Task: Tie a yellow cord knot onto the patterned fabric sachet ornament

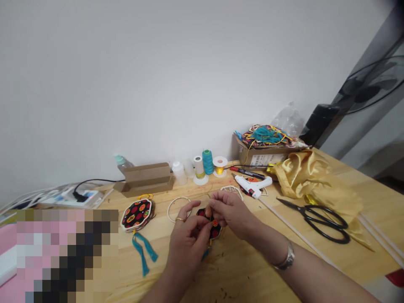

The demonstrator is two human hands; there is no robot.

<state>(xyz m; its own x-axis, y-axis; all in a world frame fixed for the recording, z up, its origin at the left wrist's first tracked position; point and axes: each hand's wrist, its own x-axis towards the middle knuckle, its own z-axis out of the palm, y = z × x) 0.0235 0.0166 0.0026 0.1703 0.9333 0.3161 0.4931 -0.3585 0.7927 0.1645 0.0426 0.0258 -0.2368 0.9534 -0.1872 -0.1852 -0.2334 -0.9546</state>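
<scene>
My left hand (pixel 191 235), with a ring on one finger, meets my right hand (pixel 229 212) over a black, red and orange patterned pendant (pixel 216 231). Both hands are closed in a pinch, fingertips almost touching; what lies between them is too small to make out. The pendant is partly covered by my fingers, and a bit of its teal tassel (pixel 205 253) shows below. To the left lies a similar pendant (pixel 137 214) with a pale rim, a yellow loop and a teal tassel (pixel 144 252). A thin pale hoop (pixel 169 211) rests just behind my left hand.
A white glue gun (pixel 252 185) and black scissors (pixel 326 223) lie right. Behind stand a teal thread spool (pixel 207 162), a yellow thread spool (pixel 220 168), a white bottle (pixel 179 173), an opened small carton (pixel 148 179) and a filled box (pixel 268 155). Gold cloth (pixel 299 172) sits right.
</scene>
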